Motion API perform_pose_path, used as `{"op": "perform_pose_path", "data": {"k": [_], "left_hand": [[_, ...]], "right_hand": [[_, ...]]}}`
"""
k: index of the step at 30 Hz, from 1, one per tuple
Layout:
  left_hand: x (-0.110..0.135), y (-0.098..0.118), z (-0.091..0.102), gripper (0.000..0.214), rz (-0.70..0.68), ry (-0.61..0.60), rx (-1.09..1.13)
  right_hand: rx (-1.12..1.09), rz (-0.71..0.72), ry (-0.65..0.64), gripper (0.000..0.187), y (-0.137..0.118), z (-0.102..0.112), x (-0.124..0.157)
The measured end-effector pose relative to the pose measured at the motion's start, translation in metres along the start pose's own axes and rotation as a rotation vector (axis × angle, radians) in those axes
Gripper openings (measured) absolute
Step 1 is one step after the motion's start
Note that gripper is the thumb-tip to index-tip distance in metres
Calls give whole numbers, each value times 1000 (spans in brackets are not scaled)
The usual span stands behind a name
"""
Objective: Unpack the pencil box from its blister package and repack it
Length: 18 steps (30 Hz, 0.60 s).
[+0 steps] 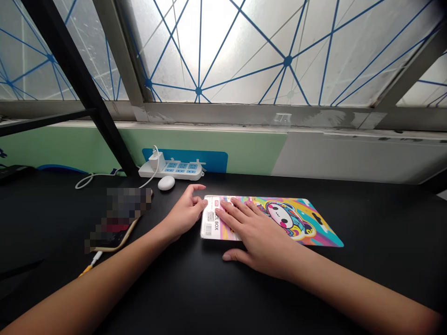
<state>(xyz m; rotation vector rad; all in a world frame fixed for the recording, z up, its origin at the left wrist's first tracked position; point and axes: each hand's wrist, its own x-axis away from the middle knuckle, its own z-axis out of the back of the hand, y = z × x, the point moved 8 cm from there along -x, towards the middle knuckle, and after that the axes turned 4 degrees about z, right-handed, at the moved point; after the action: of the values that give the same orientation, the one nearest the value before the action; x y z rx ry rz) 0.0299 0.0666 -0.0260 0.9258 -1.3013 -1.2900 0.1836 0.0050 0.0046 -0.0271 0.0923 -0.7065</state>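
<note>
Forearms (335, 274) lead to the right hand (258, 232), flat and fingers loosely spread atop the mid-table pack (284, 216), clasping nothing. The left hand (188, 207), index and thumb parted, meets its left edge; whether it grips, I can't tell. Table (387, 223) stretches beyond the right edge.

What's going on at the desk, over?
Right hand spread across cartoon-printed package. Left hand at its labelled end. Power strip back left, not touching.
</note>
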Motion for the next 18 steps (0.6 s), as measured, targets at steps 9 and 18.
{"op": "perform_pose_path", "data": {"k": [9, 18], "left_hand": [[-2, -2, 0, 40, 30, 10, -58], [-15, 12, 42, 42, -78, 159, -409]], "right_hand": [[-61, -103, -83, 92, 53, -1, 54], [1, -137, 13, 68, 85, -5, 92]]}}
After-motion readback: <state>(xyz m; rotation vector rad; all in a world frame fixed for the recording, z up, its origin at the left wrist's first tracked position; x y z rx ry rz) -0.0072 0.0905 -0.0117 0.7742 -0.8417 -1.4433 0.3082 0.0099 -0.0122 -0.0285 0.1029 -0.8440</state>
